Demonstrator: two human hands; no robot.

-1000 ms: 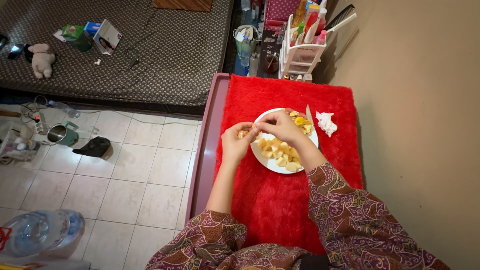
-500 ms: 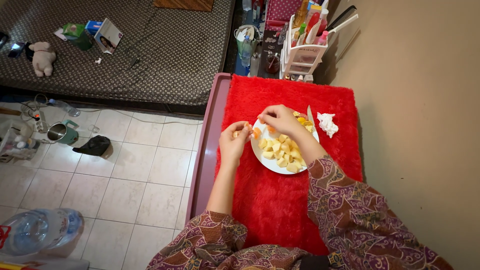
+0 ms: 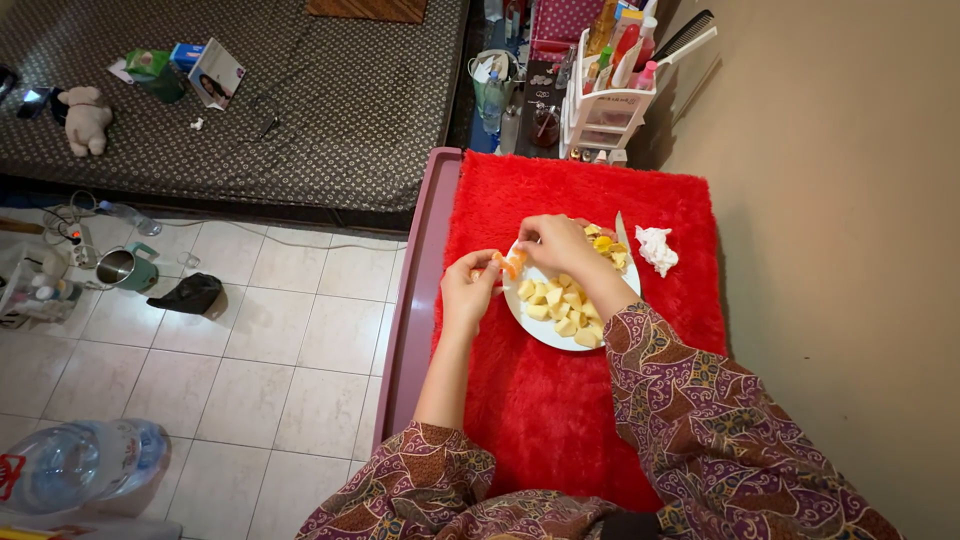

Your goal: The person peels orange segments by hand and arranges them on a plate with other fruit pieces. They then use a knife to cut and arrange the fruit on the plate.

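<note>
One white plate (image 3: 548, 335) on red rug (image 3: 560, 410), heaped with pale yellow fruit cubes (image 3: 560, 305), left hand (image 3: 467, 290) pinching one orange segment (image 3: 508, 264) at plate's left rim, right hand (image 3: 555, 245) over plate, grip indeterminate, one crumpled tissue (image 3: 656, 248) beside plate.

Plate on a rug on a table, with both hands over the plate's left side

The rug (image 3: 570, 420) lies on the table (image 3: 415, 300), and the plate (image 3: 545, 335) sits in the middle of the rug. Fruit chunks (image 3: 560, 305) lie on the plate. The left hand (image 3: 468, 290) is at 9 o'clock of the plate, the right hand (image 3: 555, 245) at 12 o'clock. The knife (image 3: 620, 228) and crumpled tissue (image 3: 655, 248) lie at 2 o'clock. The rack of bottles (image 3: 605, 95) stands behind the table at 12 o'clock. The mug (image 3: 125, 267) sits on the floor far off at 9 o'clock
</note>
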